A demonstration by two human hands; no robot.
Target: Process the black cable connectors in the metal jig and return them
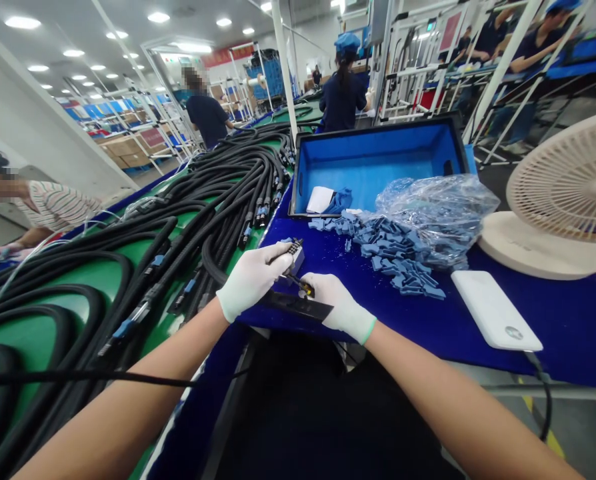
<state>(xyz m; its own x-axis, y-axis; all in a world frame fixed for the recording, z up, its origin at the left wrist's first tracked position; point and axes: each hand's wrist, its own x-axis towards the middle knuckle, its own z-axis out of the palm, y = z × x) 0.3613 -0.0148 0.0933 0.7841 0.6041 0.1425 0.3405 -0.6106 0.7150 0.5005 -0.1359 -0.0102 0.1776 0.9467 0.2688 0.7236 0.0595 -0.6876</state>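
My left hand (pixel 255 277), in a white glove, is closed on the end of a black cable, where a dark gridded connector (pixel 295 247) shows above the fingertips. My right hand (pixel 339 305), also gloved, is closed just to the right, around a small dark tool with a yellow part (pixel 307 289). The tool reaches toward the connector. A small grey block (pixel 299 259) lies behind the fingers. Under both hands runs a dark flat bar (pixel 298 305) at the table's edge. Blue plastic clips (pixel 398 250) lie piled to the right of the hands.
A blue bin (pixel 378 157) stands behind the clips, with a clear plastic bag (pixel 433 207) at its front. Farther right are a white power bank (pixel 495 310) and a fan (pixel 578 180). Black cables (pixel 218 193) cover the green surface at left. Several people work around.
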